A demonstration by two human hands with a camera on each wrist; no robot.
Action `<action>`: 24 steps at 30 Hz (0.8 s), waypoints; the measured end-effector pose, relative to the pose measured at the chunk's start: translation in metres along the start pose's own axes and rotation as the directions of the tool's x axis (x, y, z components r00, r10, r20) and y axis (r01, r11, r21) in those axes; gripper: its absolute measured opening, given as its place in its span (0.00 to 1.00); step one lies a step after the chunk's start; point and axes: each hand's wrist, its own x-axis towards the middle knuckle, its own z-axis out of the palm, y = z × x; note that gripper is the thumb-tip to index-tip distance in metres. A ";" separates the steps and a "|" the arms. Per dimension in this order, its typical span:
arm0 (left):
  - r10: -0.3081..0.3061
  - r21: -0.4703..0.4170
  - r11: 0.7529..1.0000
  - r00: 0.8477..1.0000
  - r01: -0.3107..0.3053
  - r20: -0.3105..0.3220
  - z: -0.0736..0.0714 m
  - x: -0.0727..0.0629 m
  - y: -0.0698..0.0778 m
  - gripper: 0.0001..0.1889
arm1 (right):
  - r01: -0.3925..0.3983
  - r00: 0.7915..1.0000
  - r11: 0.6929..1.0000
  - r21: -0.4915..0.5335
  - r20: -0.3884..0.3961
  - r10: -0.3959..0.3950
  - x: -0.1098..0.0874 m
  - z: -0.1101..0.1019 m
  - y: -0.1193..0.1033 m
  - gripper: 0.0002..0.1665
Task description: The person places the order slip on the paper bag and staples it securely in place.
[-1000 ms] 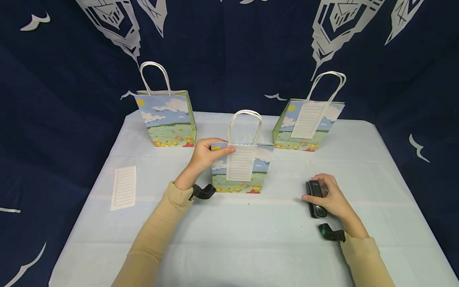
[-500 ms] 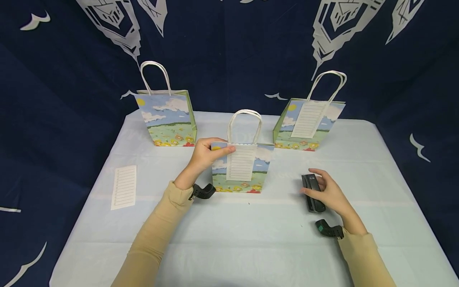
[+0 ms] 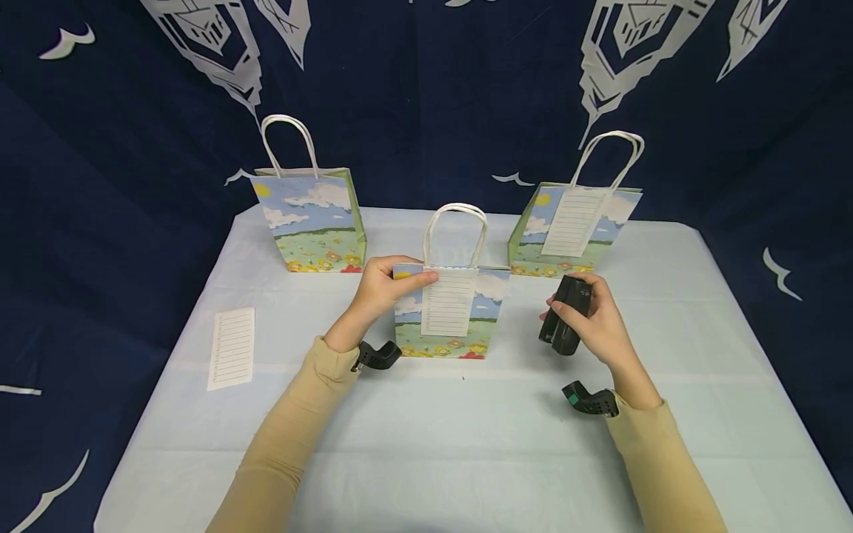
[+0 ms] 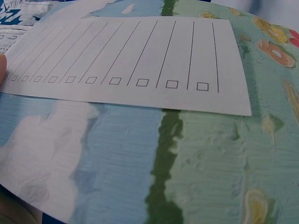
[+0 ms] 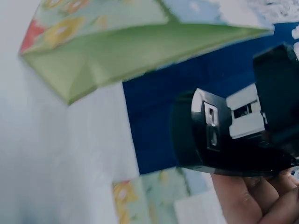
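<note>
Black stapler [image 3: 574,294] held well inside table [image 3: 466,451] edges.

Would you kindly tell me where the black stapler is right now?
In the head view, the black stapler is held in the right hand, just right of the middle bag.

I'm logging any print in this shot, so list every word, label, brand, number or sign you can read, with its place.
No text is readable.
Black stapler: small pale marking on top, too small to read.
Checklist card against the middle gift bag: ruled lines and checkboxes, no words visible.
Card on the right-hand gift bag, loose card on the tablecloth: ruled lines, no legible words.
</note>
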 end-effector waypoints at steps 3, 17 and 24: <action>-0.008 -0.002 1.000 1.000 0.008 -0.003 0.000 0.000 0.000 0.10 | 0.034 0.999 0.999 0.009 -0.012 -0.034 0.006 0.006 -0.010 0.28; 0.013 -0.001 1.000 1.000 -0.013 0.003 0.001 0.000 0.001 0.10 | 0.115 0.993 0.991 0.062 -0.017 -0.114 0.031 0.030 -0.050 0.16; 0.002 0.011 1.000 1.000 -0.002 -0.004 0.000 -0.001 0.001 0.10 | 0.166 0.986 0.980 0.111 0.010 -0.168 0.041 0.047 -0.071 0.17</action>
